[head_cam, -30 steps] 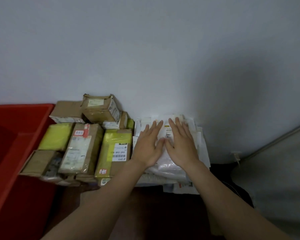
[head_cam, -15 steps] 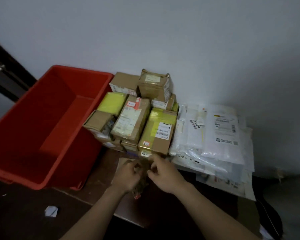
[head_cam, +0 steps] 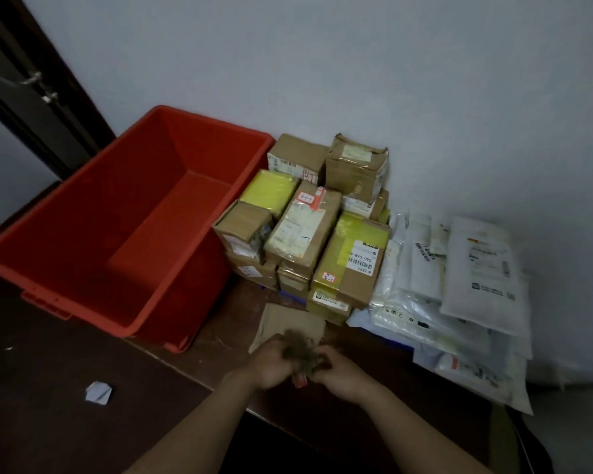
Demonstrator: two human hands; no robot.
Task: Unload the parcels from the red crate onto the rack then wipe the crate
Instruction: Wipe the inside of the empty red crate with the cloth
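The red crate [head_cam: 83, 241] stands at the left with nothing inside it. Beside its right wall sits a stack of brown and yellow-taped cardboard parcels [head_cam: 308, 230], and further right a heap of white plastic mailer bags [head_cam: 459, 295]. In front of the parcels my left hand [head_cam: 271, 362] and my right hand [head_cam: 339, 372] are close together. Both grip a crumpled dark brownish cloth [head_cam: 302, 348] between them, just above a flat piece of brown cardboard [head_cam: 285, 319].
The dark brown surface [head_cam: 192, 357] carries the crate and parcels, its front edge running diagonally below my hands. A small folded white paper [head_cam: 98, 393] lies lower left. A dark door frame [head_cam: 31, 97] rises at the far left; the grey wall [head_cam: 322, 63] backs everything.
My hands left the white mailer bags and came down in front of the parcels, where they took hold of the cloth. The view swung left, bringing the whole crate into sight.
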